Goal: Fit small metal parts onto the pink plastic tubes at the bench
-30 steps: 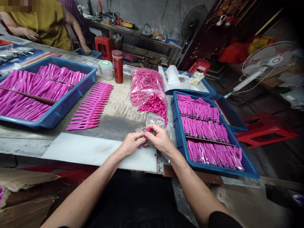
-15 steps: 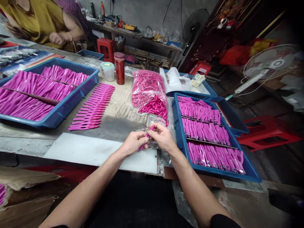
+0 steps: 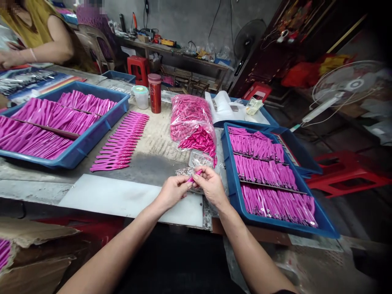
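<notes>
Between my two hands is a small slim pink plastic piece (image 3: 194, 176), lying nearly level. My left hand (image 3: 175, 190) pinches its left end, and my right hand (image 3: 210, 183) pinches the right end; both are closed, and the fingers cover much of it. Just beyond them lie small shiny metal parts (image 3: 182, 171) and a clear box (image 3: 200, 158) of metal bits. Behind that, an open plastic bag (image 3: 191, 118) holds many short pink pieces. Left of it, a row of long pink plastic pieces (image 3: 121, 141) lies on the table. Under my left hand is a white board (image 3: 122, 199).
A blue tray (image 3: 69, 157) of pink pieces stands at left, another blue tray (image 3: 324, 228) at right. A red tumbler (image 3: 155, 96) and a lidded tub (image 3: 141, 98) stand behind the row. A co-worker (image 3: 55, 41) sits at far left. Torn cardboard (image 3: 36, 232) is at lower left.
The pink piece has turned from steeply slanted to nearly level, and my hands have shifted slightly lower in view. The co-worker's arm has moved left.
</notes>
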Demonstrator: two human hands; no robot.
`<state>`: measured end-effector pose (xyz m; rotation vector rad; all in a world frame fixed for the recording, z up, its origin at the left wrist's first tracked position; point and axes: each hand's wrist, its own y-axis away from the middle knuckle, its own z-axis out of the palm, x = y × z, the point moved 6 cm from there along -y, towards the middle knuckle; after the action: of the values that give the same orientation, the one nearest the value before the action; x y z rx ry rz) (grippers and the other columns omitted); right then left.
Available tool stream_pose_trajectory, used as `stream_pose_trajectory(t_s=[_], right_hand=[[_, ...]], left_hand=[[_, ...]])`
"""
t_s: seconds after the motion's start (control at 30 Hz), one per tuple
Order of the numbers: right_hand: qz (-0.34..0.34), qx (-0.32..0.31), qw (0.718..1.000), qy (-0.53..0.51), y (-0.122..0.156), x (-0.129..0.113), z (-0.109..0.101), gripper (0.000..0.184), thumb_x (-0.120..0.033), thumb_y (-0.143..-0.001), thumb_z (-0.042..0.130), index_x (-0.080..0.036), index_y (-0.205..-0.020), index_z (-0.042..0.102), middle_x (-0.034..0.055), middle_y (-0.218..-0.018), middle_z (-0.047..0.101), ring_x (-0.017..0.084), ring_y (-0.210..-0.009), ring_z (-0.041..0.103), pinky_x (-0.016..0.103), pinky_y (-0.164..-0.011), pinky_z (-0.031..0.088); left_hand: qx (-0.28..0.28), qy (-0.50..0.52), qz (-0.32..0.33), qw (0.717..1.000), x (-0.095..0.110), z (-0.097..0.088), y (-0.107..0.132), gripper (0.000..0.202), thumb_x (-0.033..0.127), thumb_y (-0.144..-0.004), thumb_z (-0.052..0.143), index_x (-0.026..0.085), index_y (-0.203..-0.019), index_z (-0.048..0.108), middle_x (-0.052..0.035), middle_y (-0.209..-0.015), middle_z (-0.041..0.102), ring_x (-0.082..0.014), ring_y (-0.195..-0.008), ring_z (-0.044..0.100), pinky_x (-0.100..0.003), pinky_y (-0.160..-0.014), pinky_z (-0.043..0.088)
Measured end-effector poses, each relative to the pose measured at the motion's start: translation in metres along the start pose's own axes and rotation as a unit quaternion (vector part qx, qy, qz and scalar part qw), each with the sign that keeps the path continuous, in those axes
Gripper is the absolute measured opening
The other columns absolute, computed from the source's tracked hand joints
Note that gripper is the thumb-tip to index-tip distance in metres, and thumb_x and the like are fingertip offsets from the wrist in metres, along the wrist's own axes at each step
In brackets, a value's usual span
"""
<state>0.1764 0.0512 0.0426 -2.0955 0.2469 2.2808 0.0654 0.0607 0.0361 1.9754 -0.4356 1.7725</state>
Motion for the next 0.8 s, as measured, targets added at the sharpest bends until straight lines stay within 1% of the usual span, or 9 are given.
stream_pose_trajectory(t_s=[0.03,0.1,0.17,0.23,0.3,0.43,0.53,0.63,0.8], right_hand=[[0.005,0.005,1.0,-0.008,0.002,0.002,0.0,0.028,-0.034,-0.06,0.065,-0.018,-0.078,0.05,-0.0075,-0.052,0.053,0.008,-0.044,0.052,0.019,-0.043,0.043],[0.013,0.01,1.0,-0.023,0.005,0.006,-0.001,0.028,-0.036,-0.061,0.065,-0.018,-0.076,0.05,-0.0067,-0.051,0.055,0.008,-0.044,0.053,0.02,-0.044,0.044],[0.019,0.007,0.999,-0.03,0.009,0.009,-0.001,0.027,-0.037,-0.063,0.063,-0.018,-0.075,0.05,-0.0058,-0.049,0.056,0.008,-0.043,0.053,0.02,-0.045,0.045],[0.022,0.004,0.999,-0.034,0.014,0.011,0.0,0.026,-0.038,-0.064,0.063,-0.017,-0.074,0.051,-0.0052,-0.047,0.057,0.008,-0.042,0.053,0.02,-0.045,0.045],[0.022,0.0,0.999,-0.036,0.018,0.012,0.001,0.026,-0.039,-0.064,0.063,-0.017,-0.073,0.051,-0.0047,-0.047,0.058,0.008,-0.041,0.053,0.02,-0.045,0.045],[0.02,-0.008,0.999,-0.033,0.025,0.012,0.001,0.026,-0.042,-0.068,0.059,-0.017,-0.072,0.053,-0.0033,-0.047,0.059,0.009,-0.041,0.053,0.022,-0.045,0.045],[0.019,-0.014,0.999,-0.032,0.03,0.012,0.0,0.026,-0.042,-0.07,0.058,-0.017,-0.073,0.054,-0.0031,-0.048,0.058,0.01,-0.042,0.054,0.023,-0.046,0.045],[0.019,-0.025,0.999,-0.036,0.034,0.012,-0.001,0.025,-0.04,-0.071,0.058,-0.016,-0.076,0.055,-0.0027,-0.05,0.059,0.01,-0.044,0.054,0.023,-0.047,0.045],[0.015,-0.036,0.999,-0.022,0.038,0.015,-0.003,0.024,-0.04,-0.071,0.058,-0.017,-0.078,0.055,-0.0023,-0.052,0.059,0.011,-0.046,0.055,0.024,-0.049,0.046]], left_hand=[[0.018,-0.052,0.032,0.998,0.002,-0.001,0.002,0.021,0.032,-0.076,0.05,0.015,-0.076,0.061,0.0012,-0.063,0.057,-0.0091,-0.055,0.05,-0.02,-0.052,0.039],[0.053,-0.147,0.092,0.983,0.008,-0.003,0.008,0.019,0.028,-0.079,0.045,0.018,-0.079,0.061,-0.0002,-0.074,0.061,-0.0117,-0.068,0.053,-0.023,-0.064,0.041],[0.069,-0.207,0.122,0.968,0.011,-0.003,0.015,0.019,0.026,-0.082,0.042,0.019,-0.084,0.06,-0.0009,-0.08,0.061,-0.0122,-0.074,0.054,-0.023,-0.069,0.041],[0.078,-0.247,0.136,0.956,0.012,-0.002,0.021,0.018,0.026,-0.082,0.042,0.019,-0.09,0.058,-0.0014,-0.08,0.06,-0.0121,-0.073,0.054,-0.023,-0.067,0.042],[0.091,-0.296,0.155,0.938,0.014,-0.003,0.026,0.018,0.024,-0.082,0.043,0.018,-0.092,0.056,-0.0019,-0.078,0.059,-0.0124,-0.072,0.054,-0.022,-0.065,0.042],[0.098,-0.413,0.21,0.881,0.019,-0.001,0.034,0.021,0.024,-0.084,0.037,0.017,-0.089,0.057,-0.0022,-0.069,0.054,-0.0118,-0.061,0.052,-0.021,-0.056,0.041],[0.1,-0.466,0.245,0.844,0.021,0.001,0.038,0.025,0.026,-0.086,0.032,0.017,-0.089,0.056,-0.001,-0.065,0.052,-0.0105,-0.056,0.051,-0.02,-0.052,0.04],[0.099,-0.499,0.265,0.819,0.023,0.003,0.041,0.025,0.026,-0.087,0.032,0.017,-0.09,0.055,-0.0007,-0.064,0.052,-0.0103,-0.055,0.05,-0.02,-0.052,0.04],[0.094,-0.543,0.268,0.79,0.027,0.006,0.044,0.024,0.023,-0.087,0.031,0.018,-0.087,0.054,-0.0003,-0.063,0.051,-0.0109,-0.056,0.05,-0.02,-0.052,0.04]])
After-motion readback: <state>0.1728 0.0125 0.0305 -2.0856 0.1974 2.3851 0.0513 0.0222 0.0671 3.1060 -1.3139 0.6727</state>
